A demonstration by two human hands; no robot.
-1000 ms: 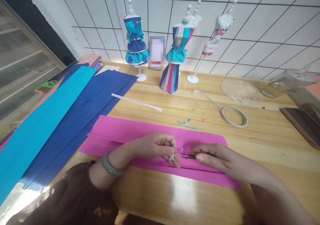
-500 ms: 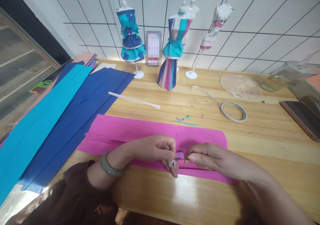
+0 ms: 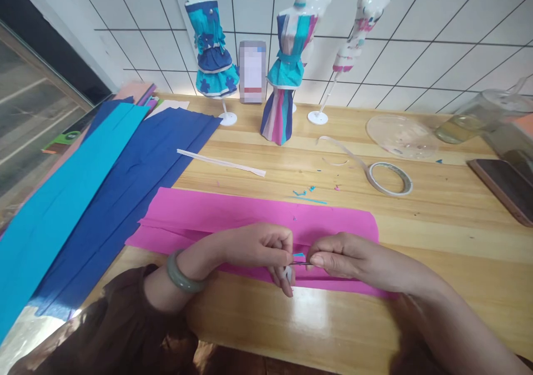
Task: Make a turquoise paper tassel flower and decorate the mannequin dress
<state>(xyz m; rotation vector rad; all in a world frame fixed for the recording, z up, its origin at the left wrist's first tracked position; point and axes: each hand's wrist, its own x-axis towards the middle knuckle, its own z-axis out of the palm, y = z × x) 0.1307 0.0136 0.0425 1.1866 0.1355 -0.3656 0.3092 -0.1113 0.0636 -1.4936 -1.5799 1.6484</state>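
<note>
My left hand (image 3: 275, 256) is closed in a pinch, with a small white piece (image 3: 286, 274) showing between its lower fingers. My right hand (image 3: 339, 258) grips thin metal tweezers (image 3: 300, 263), whose tips point left and meet the left fingertips. What the tips pinch is too small to make out. Just above the tweezers shows a small blue strip (image 3: 298, 255). Both hands are over a folded sheet of pink crepe paper (image 3: 250, 211) on the wooden table (image 3: 358, 336).
Blue crepe paper (image 3: 166, 142) and turquoise crepe paper (image 3: 79, 186) lie at left. Behind stand a blue-dressed mannequin (image 3: 214, 50) and a striped-dress mannequin (image 3: 287, 59). A tape roll (image 3: 390, 179), blue scraps (image 3: 310, 200), a pale strip (image 3: 220, 163) and a phone (image 3: 503, 189) lie around.
The view has shifted slightly, so the background sits a little higher. The white piece in my left hand has turned a little; both hands keep nearly the same place.
</note>
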